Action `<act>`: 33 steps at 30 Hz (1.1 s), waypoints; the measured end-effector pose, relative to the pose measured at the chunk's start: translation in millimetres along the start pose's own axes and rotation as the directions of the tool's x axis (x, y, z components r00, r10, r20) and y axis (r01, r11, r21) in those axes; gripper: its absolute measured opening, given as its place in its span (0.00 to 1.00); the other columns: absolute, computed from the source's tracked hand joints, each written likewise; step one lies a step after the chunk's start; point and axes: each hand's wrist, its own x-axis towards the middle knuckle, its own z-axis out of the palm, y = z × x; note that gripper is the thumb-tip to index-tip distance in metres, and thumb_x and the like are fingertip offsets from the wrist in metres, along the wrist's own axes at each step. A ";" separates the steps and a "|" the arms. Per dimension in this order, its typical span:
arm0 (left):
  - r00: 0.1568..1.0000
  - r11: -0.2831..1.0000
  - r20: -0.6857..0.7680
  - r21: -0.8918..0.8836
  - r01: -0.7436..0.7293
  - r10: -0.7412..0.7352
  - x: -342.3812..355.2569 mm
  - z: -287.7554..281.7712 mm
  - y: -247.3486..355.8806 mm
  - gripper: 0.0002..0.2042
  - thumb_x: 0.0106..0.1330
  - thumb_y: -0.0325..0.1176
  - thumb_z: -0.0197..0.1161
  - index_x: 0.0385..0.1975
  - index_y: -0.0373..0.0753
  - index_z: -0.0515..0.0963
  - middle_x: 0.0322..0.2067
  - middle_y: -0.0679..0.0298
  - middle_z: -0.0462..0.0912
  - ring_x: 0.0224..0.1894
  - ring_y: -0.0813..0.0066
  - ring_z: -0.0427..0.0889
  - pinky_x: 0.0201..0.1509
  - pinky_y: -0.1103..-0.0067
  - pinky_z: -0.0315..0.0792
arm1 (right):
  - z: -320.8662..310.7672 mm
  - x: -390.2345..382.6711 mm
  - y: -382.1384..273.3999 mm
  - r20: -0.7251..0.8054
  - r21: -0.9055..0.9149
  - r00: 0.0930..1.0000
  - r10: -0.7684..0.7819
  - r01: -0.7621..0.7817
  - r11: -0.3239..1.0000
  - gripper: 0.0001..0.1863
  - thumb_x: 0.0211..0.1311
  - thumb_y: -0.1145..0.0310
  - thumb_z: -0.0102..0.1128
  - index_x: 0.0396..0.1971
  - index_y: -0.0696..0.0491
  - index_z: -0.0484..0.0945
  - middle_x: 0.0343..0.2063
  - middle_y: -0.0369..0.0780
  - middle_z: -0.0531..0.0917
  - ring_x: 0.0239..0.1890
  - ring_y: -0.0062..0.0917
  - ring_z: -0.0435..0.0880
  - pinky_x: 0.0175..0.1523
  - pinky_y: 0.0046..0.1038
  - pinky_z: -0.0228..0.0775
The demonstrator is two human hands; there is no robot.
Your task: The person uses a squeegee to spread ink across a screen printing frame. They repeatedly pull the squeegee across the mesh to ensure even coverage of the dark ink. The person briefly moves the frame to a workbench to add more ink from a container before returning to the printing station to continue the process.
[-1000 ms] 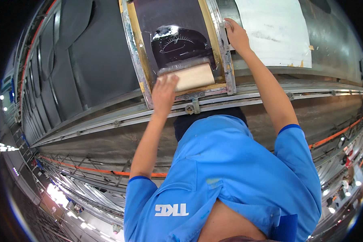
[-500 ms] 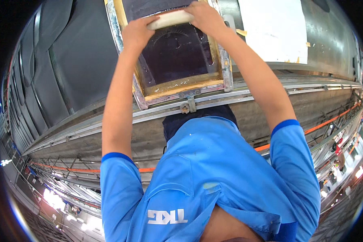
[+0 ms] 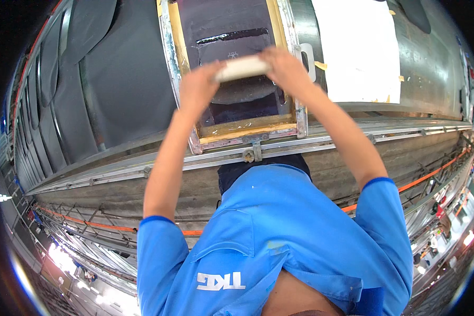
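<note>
A pale squeegee [image 3: 243, 69] lies crosswise over the dark mesh of a screen printing frame [image 3: 298, 118]. My left hand [image 3: 199, 87] grips its left end, and my right hand [image 3: 288, 69] is closed round its right end. Beyond the squeegee a glossy dark strip of ink [image 3: 231, 36] crosses the mesh, with a small flower-like mark between the two. Wet-looking dark patches show on the mesh nearer me. The frame's inner border is yellowish and its outer rails are stained. The squeegee's lower edge is hidden.
Dark flat sheets [image 3: 129, 79] cover the long table to the left. A white sheet [image 3: 357, 52] with yellow tape at its edges lies to the right on the metal tabletop [image 3: 429, 73]. Along the near edge runs a metal rail [image 3: 332, 138] with a clamp [image 3: 256, 150] against the frame.
Both hands have drawn the squeegee toward me along the mesh. The glossy ink strip and flower-like mark now show beyond it. My view has shifted slightly.
</note>
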 end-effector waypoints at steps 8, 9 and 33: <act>0.997 0.982 0.012 0.169 0.078 -0.081 67.5 -1.2 -10.9 0.23 0.54 0.30 0.67 0.52 0.55 0.85 0.46 0.64 0.88 0.48 0.60 0.87 0.53 0.67 0.80 | 34.4 44.0 45.2 -0.191 0.031 0.982 -0.008 0.014 0.999 0.25 0.50 0.76 0.67 0.53 0.53 0.83 0.54 0.43 0.82 0.57 0.39 0.79 0.64 0.37 0.72; 0.997 0.982 0.010 0.176 0.074 -0.077 49.6 5.7 -7.1 0.22 0.54 0.29 0.67 0.52 0.55 0.85 0.47 0.65 0.88 0.48 0.60 0.87 0.53 0.67 0.80 | 37.7 23.7 37.4 -0.214 0.034 0.977 -0.001 0.009 0.999 0.25 0.49 0.76 0.67 0.52 0.53 0.83 0.54 0.42 0.83 0.57 0.39 0.79 0.64 0.37 0.72; 0.998 0.993 -0.061 0.120 0.016 -0.008 -119.9 74.0 41.6 0.29 0.53 0.24 0.67 0.57 0.55 0.81 0.62 0.69 0.79 0.64 0.65 0.75 0.58 0.65 0.67 | 32.1 -11.9 85.7 -0.299 0.543 0.696 0.653 -0.439 0.716 0.16 0.72 0.59 0.56 0.49 0.53 0.82 0.30 0.48 0.86 0.32 0.39 0.83 0.43 0.37 0.73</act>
